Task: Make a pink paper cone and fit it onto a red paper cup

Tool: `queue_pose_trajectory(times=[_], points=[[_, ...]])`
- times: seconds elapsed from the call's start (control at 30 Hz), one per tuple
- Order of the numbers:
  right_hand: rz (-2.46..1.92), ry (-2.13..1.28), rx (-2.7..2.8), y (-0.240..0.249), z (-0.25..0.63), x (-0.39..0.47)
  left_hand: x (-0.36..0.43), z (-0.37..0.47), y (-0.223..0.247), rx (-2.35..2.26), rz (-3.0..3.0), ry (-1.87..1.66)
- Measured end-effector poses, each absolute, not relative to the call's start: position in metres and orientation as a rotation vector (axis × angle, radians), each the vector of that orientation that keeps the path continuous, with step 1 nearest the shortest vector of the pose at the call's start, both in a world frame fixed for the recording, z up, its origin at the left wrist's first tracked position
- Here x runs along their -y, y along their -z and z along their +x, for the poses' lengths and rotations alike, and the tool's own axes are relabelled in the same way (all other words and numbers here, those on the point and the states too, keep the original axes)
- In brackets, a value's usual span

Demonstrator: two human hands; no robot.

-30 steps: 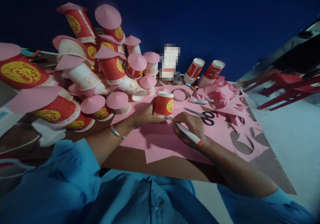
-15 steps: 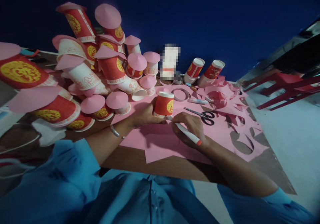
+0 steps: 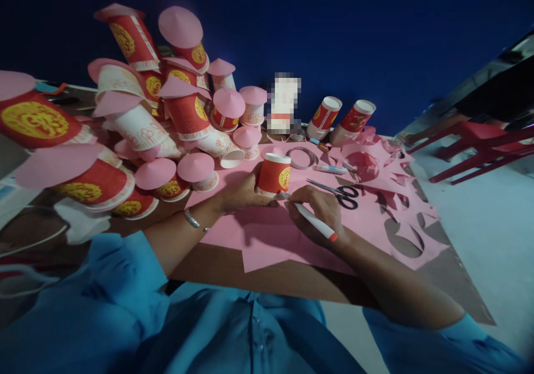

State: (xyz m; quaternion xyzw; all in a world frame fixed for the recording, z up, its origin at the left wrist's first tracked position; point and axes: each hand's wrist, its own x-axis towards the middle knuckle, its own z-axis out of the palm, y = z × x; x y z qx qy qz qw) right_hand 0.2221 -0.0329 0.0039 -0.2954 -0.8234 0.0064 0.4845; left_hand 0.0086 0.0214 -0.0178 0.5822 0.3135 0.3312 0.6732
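Observation:
My left hand [image 3: 242,196] is closed around a red paper cup [image 3: 271,178] with a yellow emblem and white bands at top and bottom. In my right hand [image 3: 319,212] is a white marker [image 3: 312,221] with a red end, its tip against or very near the cup's lower white band. Whatever mark it leaves is too small to make out. Both hands are above pink paper [image 3: 267,240] spread on the table. Black-handled scissors [image 3: 346,196] lie just beyond my right hand, near a roll of tape [image 3: 312,157].
A heap of paper cups with pink cone tops [image 3: 183,107] rises at the left. Two red cups [image 3: 325,117] stand at the back. Cut pink scraps [image 3: 413,235] cover the right side, and a glue-like tube [image 3: 329,169] lies behind the scissors. A red stool [image 3: 479,140] is off the table's right.
Almost nothing differs. The marker and my right hand have shifted very slightly at the cup's lower band; my left hand keeps the cup in the same place.

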Motion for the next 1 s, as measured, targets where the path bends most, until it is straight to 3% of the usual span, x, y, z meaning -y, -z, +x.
queue_pose_trajectory(times=[1.0], points=[[-0.664,-0.009,2.037,-0.0093,0.2198,0.0356,-0.0222,0.0083,0.0198,-0.698,1.333,-0.757]])
